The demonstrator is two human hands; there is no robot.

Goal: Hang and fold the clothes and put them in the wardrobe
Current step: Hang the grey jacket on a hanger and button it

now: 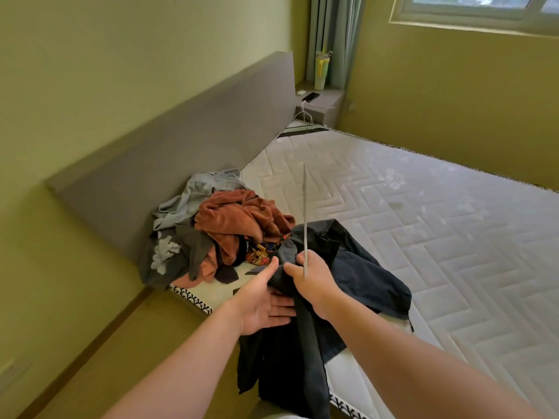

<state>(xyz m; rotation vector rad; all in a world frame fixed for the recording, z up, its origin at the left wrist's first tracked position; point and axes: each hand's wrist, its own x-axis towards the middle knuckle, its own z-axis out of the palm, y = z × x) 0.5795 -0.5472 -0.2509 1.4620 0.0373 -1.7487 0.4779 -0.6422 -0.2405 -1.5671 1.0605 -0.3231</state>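
A dark navy garment (357, 267) lies over the near corner of the bare mattress (423, 225) and hangs down off its edge. My right hand (311, 282) grips a thin white hanger (305, 219), seen edge-on and pointing up, together with a bunch of the dark cloth. My left hand (266, 303) lies under the garment, fingers straight, thumb up against the fabric. Behind them a pile of clothes (217, 228) sits by the headboard: a rust-brown piece on top, a light grey one, a dark grey one with a white print, and a colourful patterned one.
A grey padded headboard (187, 137) runs along the left wall. A bedside shelf (323, 98) at the far corner holds a phone (310, 97) on a white cable and a yellow-green tumbler (321, 71). Curtains and a window are beyond. Wooden floor lies at the lower left.
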